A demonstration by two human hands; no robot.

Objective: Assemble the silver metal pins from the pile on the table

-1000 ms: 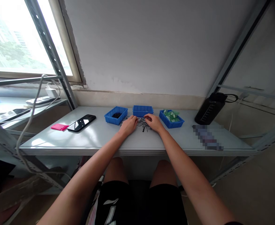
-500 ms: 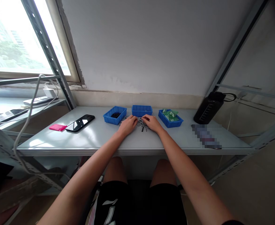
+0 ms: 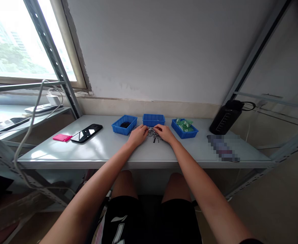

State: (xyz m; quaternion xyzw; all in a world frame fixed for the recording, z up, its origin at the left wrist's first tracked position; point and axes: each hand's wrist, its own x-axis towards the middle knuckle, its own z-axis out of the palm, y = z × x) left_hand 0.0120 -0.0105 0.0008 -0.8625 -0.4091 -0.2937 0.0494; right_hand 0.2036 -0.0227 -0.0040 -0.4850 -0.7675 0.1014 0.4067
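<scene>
A loose pile of small metal pieces that look like screws (image 3: 153, 134) lies on the grey tabletop (image 3: 100, 151). My left hand (image 3: 138, 134) rests at the pile's left side, its fingers curled and pressed together. From the right, my right hand (image 3: 164, 133) reaches in with thumb and fingertips pinched at the upper edge of the pile. Whatever sits between the fingertips of either hand is too small to name. Just behind the hands stands a blue bin (image 3: 153, 118) with a few small bits inside.
A blue bin of dark small parts (image 3: 125, 124) is at left; another with green packets (image 3: 185, 125) is at right. A phone (image 3: 87, 133) and pink item (image 3: 62, 137) lie far left. Near the right post are a black bottle (image 3: 226, 117) and a blurred flat item (image 3: 223, 148).
Both hands keep nearly the same place at the pile, with only slight finger movement. The view has shifted a tiny amount.
</scene>
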